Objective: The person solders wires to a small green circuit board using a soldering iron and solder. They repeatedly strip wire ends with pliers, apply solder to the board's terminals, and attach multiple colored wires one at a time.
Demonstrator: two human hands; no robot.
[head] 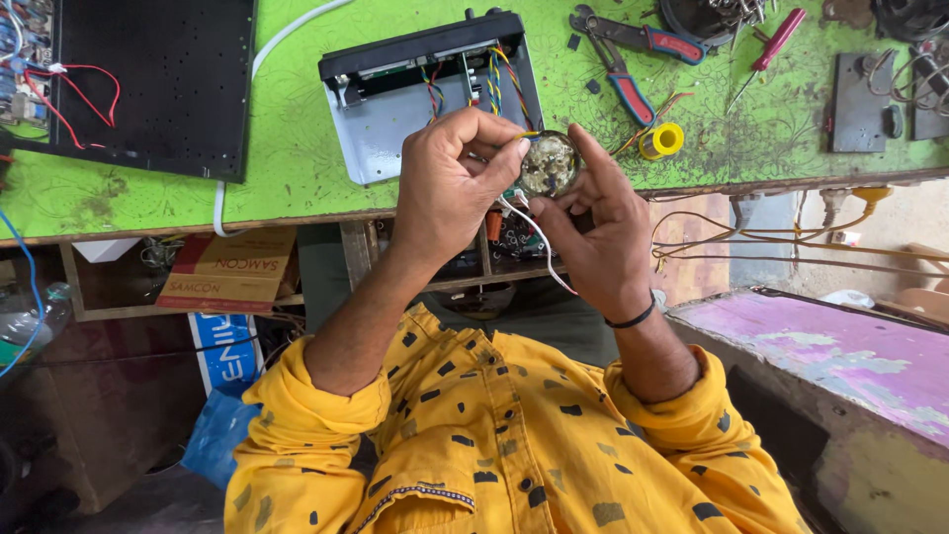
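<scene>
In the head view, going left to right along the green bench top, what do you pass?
Black panel → open grey metal case → round part pinched between left hand and right hand → pliers with red handles → yellow tape roll → red screwdriver → dark metal plate.
</scene>
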